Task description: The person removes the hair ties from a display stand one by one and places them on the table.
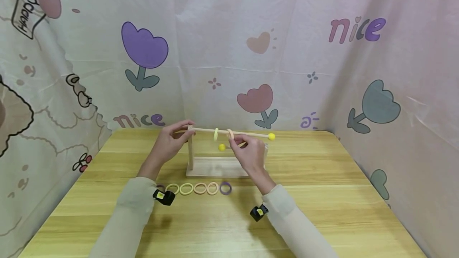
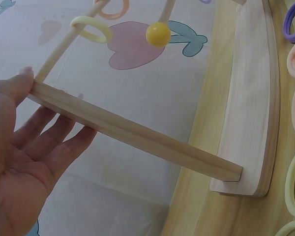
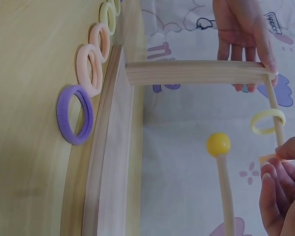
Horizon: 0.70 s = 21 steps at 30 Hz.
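Note:
My left hand (image 1: pixel 168 142) grips the top of the left post (image 2: pixel 137 130) of a wooden stand, thumb on one side and fingers on the other. A rod (image 1: pixel 251 134) runs from that post's top to a yellow ball (image 1: pixel 271 137) at its right end. Around the rod hangs a pale yellow hair tie (image 2: pixel 91 22). To its right, my right hand (image 1: pixel 251 154) pinches a peach hair tie (image 1: pixel 231 132), which is also around the rod. A lower rod (image 3: pixel 226 191) with its own yellow ball (image 3: pixel 218 144) carries no hair tie on the part that shows.
In front of the stand's base (image 1: pixel 215 167) lies a row of several hair ties, with a purple one (image 3: pixel 64 115) at its right end and peach and pale yellow ones beside it. My left wrist camera partly covers the row's left end. A patterned curtain (image 1: pixel 215 51) hangs behind the table (image 1: pixel 322 194).

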Each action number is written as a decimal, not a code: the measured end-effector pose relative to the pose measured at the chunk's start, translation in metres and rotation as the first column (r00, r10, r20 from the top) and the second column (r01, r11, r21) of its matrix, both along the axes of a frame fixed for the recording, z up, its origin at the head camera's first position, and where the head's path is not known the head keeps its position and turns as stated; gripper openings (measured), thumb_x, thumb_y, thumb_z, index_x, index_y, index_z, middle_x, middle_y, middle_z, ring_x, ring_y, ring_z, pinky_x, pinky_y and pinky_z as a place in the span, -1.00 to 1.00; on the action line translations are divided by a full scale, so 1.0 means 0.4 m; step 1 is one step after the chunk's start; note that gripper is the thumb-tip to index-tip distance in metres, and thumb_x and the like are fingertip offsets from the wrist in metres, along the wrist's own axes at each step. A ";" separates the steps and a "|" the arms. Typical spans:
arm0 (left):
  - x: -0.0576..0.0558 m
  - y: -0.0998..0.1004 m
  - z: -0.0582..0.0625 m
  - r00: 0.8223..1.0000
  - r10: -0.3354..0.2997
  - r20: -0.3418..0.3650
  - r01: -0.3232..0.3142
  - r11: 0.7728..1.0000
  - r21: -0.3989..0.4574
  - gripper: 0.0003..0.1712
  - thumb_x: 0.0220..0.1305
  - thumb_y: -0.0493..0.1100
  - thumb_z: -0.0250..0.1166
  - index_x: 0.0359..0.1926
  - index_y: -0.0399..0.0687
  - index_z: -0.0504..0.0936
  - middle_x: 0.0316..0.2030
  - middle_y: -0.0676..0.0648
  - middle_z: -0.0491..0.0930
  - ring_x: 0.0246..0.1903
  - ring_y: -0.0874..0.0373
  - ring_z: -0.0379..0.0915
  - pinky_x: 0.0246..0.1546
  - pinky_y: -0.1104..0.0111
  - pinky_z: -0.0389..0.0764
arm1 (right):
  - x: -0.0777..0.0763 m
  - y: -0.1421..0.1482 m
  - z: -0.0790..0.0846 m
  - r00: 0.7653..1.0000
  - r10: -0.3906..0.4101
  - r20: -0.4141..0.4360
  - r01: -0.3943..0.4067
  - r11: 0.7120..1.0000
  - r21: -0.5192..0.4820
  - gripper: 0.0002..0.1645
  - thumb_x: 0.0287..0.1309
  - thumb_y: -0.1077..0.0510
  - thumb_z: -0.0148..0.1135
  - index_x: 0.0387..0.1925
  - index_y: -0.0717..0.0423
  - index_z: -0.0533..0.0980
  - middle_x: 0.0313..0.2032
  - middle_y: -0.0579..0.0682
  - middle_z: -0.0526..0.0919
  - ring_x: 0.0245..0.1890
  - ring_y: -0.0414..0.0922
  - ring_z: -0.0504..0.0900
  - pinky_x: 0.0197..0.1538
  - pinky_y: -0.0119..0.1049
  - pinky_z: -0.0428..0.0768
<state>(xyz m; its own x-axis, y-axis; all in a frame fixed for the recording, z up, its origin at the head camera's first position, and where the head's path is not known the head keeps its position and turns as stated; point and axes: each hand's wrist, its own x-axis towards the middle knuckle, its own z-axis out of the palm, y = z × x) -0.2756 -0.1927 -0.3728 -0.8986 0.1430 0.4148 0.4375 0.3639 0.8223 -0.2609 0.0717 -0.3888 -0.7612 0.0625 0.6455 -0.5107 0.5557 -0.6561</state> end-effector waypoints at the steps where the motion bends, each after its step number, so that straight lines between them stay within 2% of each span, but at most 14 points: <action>1: 0.000 0.000 0.000 1.000 -0.002 0.001 0.002 1.000 0.000 -0.63 0.47 -0.06 0.29 0.18 -0.12 0.66 0.05 -0.21 0.71 0.03 -0.04 0.70 0.01 0.50 0.70 | 0.000 0.002 0.000 1.000 -0.001 -0.001 0.001 1.000 -0.001 -0.85 0.12 0.14 0.53 -0.34 0.17 0.80 -0.52 0.04 0.80 -0.64 -0.10 0.68 -0.55 -0.54 0.53; 11: -0.001 -0.002 0.000 1.000 -0.010 0.020 0.010 1.000 0.009 -0.64 0.48 -0.04 0.29 0.17 -0.08 0.66 0.03 -0.25 0.72 0.06 -0.16 0.71 0.01 0.47 0.71 | -0.001 0.026 -0.004 1.000 -0.013 -0.018 0.013 1.000 -0.002 -0.86 0.12 0.16 0.53 -0.34 0.19 0.80 -0.51 0.06 0.81 -0.63 -0.11 0.69 -0.53 -0.53 0.57; 21: 0.003 0.000 0.003 1.000 -0.004 0.016 0.004 1.000 0.005 -0.64 0.48 -0.05 0.28 0.18 -0.07 0.66 0.03 -0.23 0.72 0.05 -0.11 0.71 0.01 0.49 0.71 | -0.002 0.050 -0.005 1.000 -0.022 0.005 0.022 1.000 -0.022 -0.87 0.13 0.22 0.50 -0.32 0.23 0.79 -0.49 0.10 0.81 -0.62 -0.07 0.70 -0.53 -0.55 0.55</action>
